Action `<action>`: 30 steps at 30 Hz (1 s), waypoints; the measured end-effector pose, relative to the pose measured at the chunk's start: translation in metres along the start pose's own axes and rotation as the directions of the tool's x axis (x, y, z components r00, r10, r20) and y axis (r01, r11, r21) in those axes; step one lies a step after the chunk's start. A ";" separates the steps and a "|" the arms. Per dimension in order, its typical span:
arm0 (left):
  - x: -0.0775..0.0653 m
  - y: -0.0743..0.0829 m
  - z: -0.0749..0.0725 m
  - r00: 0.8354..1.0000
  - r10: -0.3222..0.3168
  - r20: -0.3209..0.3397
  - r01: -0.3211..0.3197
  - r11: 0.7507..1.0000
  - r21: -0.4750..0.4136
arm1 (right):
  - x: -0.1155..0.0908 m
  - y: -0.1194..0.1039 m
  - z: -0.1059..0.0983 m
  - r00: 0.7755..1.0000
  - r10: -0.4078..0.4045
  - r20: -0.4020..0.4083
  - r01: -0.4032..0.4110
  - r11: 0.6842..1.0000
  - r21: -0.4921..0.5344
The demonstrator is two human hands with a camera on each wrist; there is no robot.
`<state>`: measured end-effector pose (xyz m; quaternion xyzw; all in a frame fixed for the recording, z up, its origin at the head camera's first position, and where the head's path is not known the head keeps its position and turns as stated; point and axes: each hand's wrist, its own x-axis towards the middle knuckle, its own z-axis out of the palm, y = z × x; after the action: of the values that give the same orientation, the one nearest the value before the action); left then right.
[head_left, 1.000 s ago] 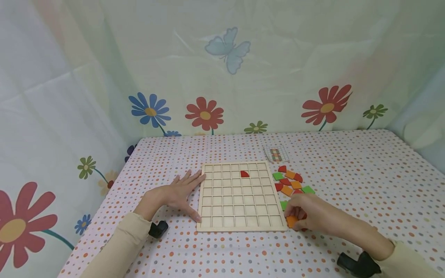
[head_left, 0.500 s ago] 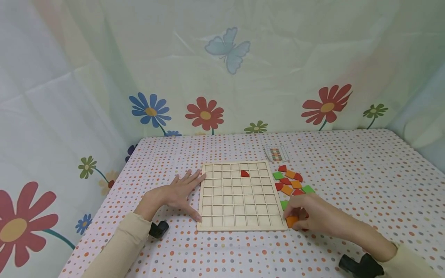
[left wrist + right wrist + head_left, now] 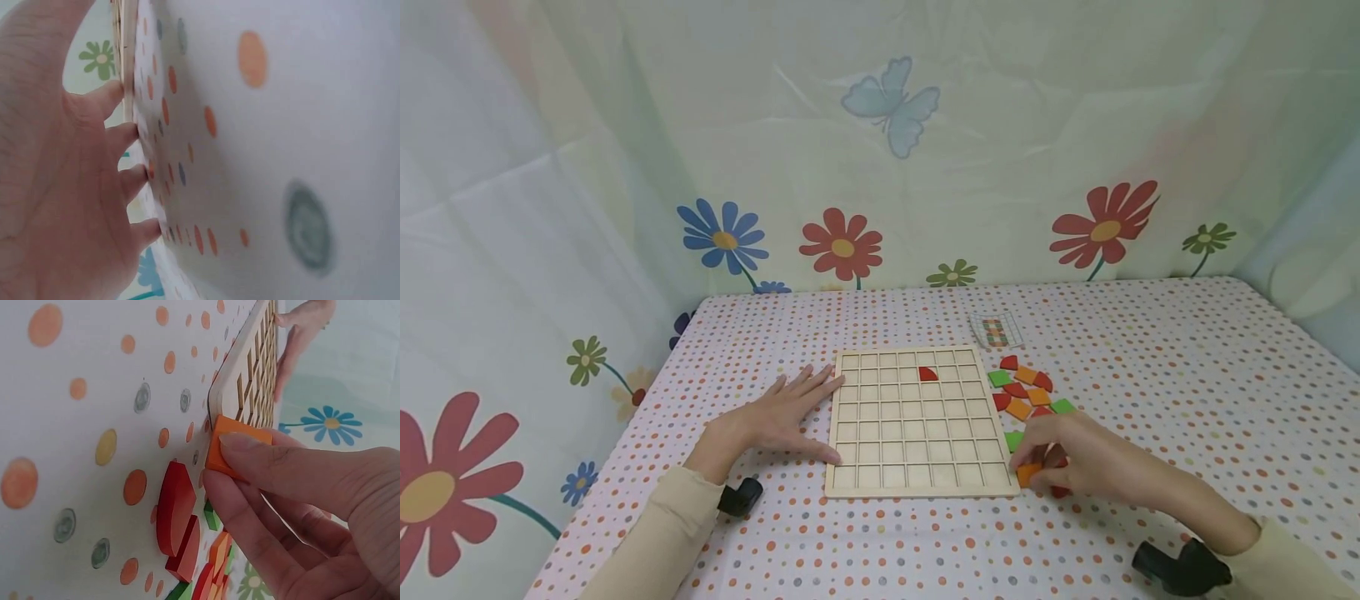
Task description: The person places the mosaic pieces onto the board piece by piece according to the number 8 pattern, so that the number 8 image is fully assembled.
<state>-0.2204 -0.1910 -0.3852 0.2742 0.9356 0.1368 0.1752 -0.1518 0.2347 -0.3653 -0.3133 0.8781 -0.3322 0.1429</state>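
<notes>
A wooden grid board [image 3: 891, 432] lies on the table, with one red quarter-round tile [image 3: 928, 374] in a cell near its far side. My left hand [image 3: 778, 417] spreads its fingers along the board's left edge, thumb and index fingertip at the rim; the left wrist view shows that palm [image 3: 69, 175] with fingertips down at the cloth. By the board's near right corner, my right hand [image 3: 1075, 458] pinches an orange square tile [image 3: 228, 447] between thumb and fingers. Just under that hand lie red tiles [image 3: 175, 509], partly hidden by it in the head view.
Several red, orange and green tiles [image 3: 1018, 408] lie loose along the board's right side. Behind them is a small card [image 3: 1000, 331] printed with a coloured grid pattern. A dotted cloth [image 3: 917, 550] covers the table, and a flowered curtain [image 3: 985, 167] hangs behind.
My left thumb has slid slightly up the board's edge. The right hand keeps almost the same place, its fingers shifting a little around the orange tile, and more red shows beneath it.
</notes>
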 end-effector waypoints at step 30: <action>0.000 -0.001 0.001 1.000 0.019 -0.008 -0.019 1.000 -0.004 | 0.120 -0.007 -0.016 0.976 -0.113 -0.184 0.105 0.993 -0.053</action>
<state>-0.2203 -0.1922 -0.3867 0.2823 0.9333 0.1414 0.1707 -0.2478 0.1608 -0.3534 -0.3312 0.8761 -0.3486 0.0346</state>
